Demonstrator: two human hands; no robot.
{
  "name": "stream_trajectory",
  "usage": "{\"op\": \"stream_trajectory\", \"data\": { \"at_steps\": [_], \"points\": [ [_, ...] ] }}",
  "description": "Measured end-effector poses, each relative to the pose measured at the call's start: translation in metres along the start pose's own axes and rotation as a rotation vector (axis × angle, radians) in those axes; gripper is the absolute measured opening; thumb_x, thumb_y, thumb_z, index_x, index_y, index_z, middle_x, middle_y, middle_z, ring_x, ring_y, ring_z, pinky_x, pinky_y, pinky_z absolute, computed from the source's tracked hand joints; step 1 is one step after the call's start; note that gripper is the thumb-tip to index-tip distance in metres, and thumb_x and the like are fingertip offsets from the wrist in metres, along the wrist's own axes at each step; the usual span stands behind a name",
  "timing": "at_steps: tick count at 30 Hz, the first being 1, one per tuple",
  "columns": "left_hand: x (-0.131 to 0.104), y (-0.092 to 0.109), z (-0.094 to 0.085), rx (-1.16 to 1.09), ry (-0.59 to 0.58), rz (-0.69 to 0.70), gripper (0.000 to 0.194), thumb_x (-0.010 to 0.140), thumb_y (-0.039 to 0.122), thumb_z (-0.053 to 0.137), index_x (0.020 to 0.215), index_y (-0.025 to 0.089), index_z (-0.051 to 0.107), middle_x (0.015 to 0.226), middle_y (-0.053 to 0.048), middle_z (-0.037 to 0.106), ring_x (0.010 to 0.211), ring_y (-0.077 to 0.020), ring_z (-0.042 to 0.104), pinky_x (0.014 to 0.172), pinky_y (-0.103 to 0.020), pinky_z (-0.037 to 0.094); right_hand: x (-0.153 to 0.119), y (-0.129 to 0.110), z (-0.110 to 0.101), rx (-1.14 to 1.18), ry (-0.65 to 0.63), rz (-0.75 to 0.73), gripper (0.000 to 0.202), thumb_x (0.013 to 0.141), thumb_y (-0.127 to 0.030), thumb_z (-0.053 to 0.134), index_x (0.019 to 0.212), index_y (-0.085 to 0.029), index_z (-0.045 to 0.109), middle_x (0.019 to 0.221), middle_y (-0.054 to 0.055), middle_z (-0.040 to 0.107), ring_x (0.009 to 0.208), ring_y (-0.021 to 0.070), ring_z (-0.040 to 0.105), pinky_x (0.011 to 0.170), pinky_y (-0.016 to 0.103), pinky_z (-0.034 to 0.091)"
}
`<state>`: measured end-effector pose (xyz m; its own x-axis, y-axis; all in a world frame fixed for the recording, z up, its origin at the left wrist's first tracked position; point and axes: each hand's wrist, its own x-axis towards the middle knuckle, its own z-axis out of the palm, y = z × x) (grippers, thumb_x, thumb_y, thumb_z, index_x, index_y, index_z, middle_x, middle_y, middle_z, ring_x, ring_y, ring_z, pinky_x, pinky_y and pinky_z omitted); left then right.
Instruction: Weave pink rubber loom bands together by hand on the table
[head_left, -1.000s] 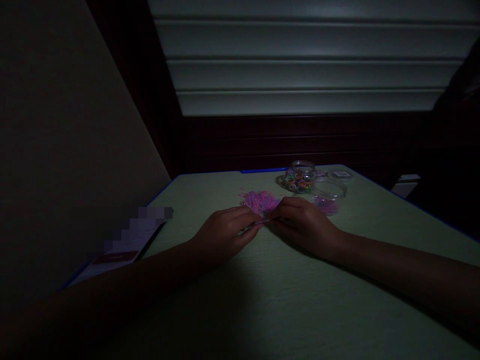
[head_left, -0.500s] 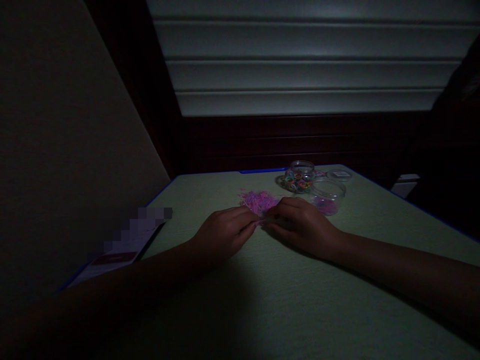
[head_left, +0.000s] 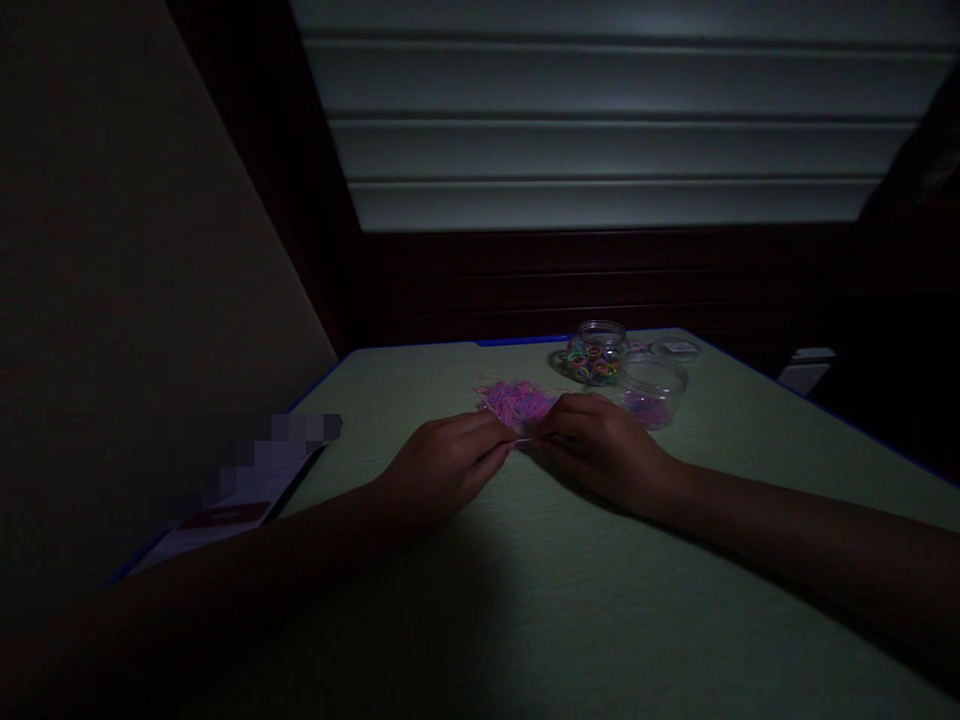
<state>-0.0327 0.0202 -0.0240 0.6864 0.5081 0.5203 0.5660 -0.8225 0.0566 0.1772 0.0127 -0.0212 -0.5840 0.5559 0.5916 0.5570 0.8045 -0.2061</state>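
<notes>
My left hand (head_left: 457,462) is closed in a pinch, fingertips on a thin pale pink rubber band (head_left: 523,440). Facing it from the right, my right hand (head_left: 604,450) has its fingers bent together at the other end of that band, which looks stretched between the two hands. Just beyond the fingertips lies a loose pile of thin pink and purple rubber bands (head_left: 517,400). Behind my right hand stands an open clear tub (head_left: 654,385) with some pink and purple bands at its bottom. Dim light hides the finer detail at the fingertips.
A clear jar of multicoloured hair ties (head_left: 598,355) stands at the back of the green table (head_left: 585,620), with a clear lid (head_left: 677,349) to its right. At the left edge lies a flat, partly blurred printed item (head_left: 225,514). Behind the table is a slatted shutter (head_left: 600,150).
The pale band between my fingertips shows as a slightly straighter line. Both hands stay in almost the same place, and the view has shifted very slightly.
</notes>
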Motion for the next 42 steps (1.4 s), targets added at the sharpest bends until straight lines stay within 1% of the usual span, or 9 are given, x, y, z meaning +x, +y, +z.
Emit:
{"op": "stream_trajectory", "data": {
  "at_steps": [10,19,22,25,27,31,35,38,42],
  "points": [
    [0.000,0.000,0.000,-0.011,0.010,0.005,0.019,0.085,0.022,0.043,0.095,0.017,0.059,0.088,-0.004,0.062,0.080,-0.0124,0.057,0.072,-0.023,0.045,-0.002,-0.001,-0.004,-0.058,-0.003,-0.019,0.017,0.085,-0.024,0.047,0.086,-0.015,0.061,0.078,0.006,0.059,0.072,0.0134,0.052,0.067,0.026,0.037],
    [0.001,-0.001,0.000,-0.007,0.015,0.008,0.018,0.084,0.020,0.044,0.092,0.017,0.060,0.085,-0.003,0.062,0.077,-0.0119,0.058,0.069,-0.023,0.045,-0.004,0.007,-0.012,-0.417,-0.048,-0.190,0.017,0.085,-0.021,0.047,0.086,-0.014,0.062,0.077,0.007,0.058,0.073,0.0161,0.047,0.069,0.030,0.031],
    [0.001,0.000,0.000,0.003,0.024,0.016,0.019,0.084,0.020,0.043,0.091,0.017,0.060,0.085,-0.003,0.062,0.076,-0.0119,0.058,0.068,-0.023,0.045,-0.004,0.010,-0.019,-0.520,-0.035,-0.199,0.016,0.084,-0.019,0.047,0.088,-0.015,0.062,0.080,0.008,0.059,0.075,0.0173,0.047,0.071,0.031,0.030],
    [0.000,0.000,0.000,0.013,0.010,0.016,0.019,0.085,0.021,0.042,0.090,0.018,0.060,0.086,-0.003,0.062,0.077,-0.0119,0.057,0.069,-0.023,0.045,-0.002,0.013,-0.031,-0.660,-0.009,-0.111,0.015,0.082,-0.021,0.049,0.088,-0.017,0.063,0.082,0.008,0.061,0.079,0.0196,0.047,0.072,0.033,0.028],
    [0.000,0.000,0.001,0.028,0.005,0.016,0.019,0.086,0.022,0.042,0.092,0.017,0.060,0.085,-0.003,0.062,0.078,-0.0122,0.057,0.070,-0.023,0.044,0.000,0.016,-0.039,-0.745,0.015,-0.012,0.016,0.081,-0.019,0.049,0.089,-0.016,0.063,0.083,0.009,0.061,0.078,0.0201,0.047,0.070,0.033,0.027],
    [-0.001,-0.002,0.002,0.041,-0.001,0.013,0.020,0.086,0.023,0.042,0.092,0.017,0.060,0.085,-0.003,0.062,0.077,-0.0123,0.057,0.068,-0.022,0.044,0.005,0.023,-0.057,-0.850,0.024,0.164,0.020,0.083,-0.018,0.044,0.078,-0.016,0.064,0.076,0.010,0.062,0.074,0.0201,0.049,0.065,0.033,0.026],
    [-0.001,-0.002,0.003,0.041,0.016,0.021,0.020,0.086,0.023,0.042,0.093,0.017,0.060,0.086,-0.003,0.062,0.078,-0.0123,0.057,0.068,-0.022,0.044,0.007,0.026,-0.074,-0.902,-0.041,0.333,0.024,0.082,-0.020,0.043,0.069,-0.015,0.063,0.074,0.010,0.063,0.070,0.0192,0.052,0.062,0.031,0.026],
    [-0.001,-0.002,0.004,0.042,0.019,0.025,0.019,0.086,0.023,0.043,0.093,0.017,0.060,0.086,-0.003,0.063,0.078,-0.0122,0.057,0.069,-0.023,0.044,0.007,0.026,-0.082,-0.911,-0.106,0.440,0.024,0.080,-0.019,0.043,0.068,-0.014,0.064,0.074,0.011,0.064,0.067,0.0191,0.054,0.060,0.031,0.026],
    [0.000,-0.002,0.003,0.044,0.019,0.021,0.019,0.086,0.022,0.043,0.091,0.017,0.060,0.085,-0.003,0.063,0.077,-0.0119,0.057,0.068,-0.022,0.044,0.007,0.026,-0.084,-0.942,-0.144,0.484,0.025,0.080,-0.019,0.043,0.070,-0.013,0.064,0.074,0.012,0.065,0.065,0.0195,0.055,0.060,0.031,0.028]
  ]
}}
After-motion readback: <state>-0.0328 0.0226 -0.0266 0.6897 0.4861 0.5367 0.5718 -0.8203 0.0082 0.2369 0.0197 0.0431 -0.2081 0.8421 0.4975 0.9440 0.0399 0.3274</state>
